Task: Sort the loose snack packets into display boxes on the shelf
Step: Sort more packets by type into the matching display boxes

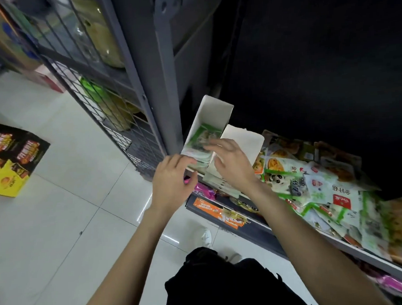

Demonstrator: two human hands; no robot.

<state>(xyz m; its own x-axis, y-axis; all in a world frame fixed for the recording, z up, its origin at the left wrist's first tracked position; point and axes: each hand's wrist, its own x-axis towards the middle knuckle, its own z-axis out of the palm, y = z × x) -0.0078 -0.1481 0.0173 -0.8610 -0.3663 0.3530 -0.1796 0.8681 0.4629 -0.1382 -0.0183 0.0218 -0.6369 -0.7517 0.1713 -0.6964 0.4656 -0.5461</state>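
Note:
A white display box (213, 109) stands at the left end of the shelf, with green snack packets (202, 138) stacked inside. A second white box (246, 138) stands just to its right. My left hand (172, 179) is at the front of the first box, its fingers curled against the front packets. My right hand (231, 164) reaches over both boxes, its fingertips spread and touching the top of the green packets. A heap of loose green-and-white snack packets (318, 188) lies on the shelf to the right.
A grey shelf upright (165, 72) and a wire mesh side panel (94, 92) rise left of the boxes. The shelf edge (257, 228) carries an orange label. A black-and-yellow carton (9, 160) sits on the white tiled floor at left. More packets lie on the lower shelf.

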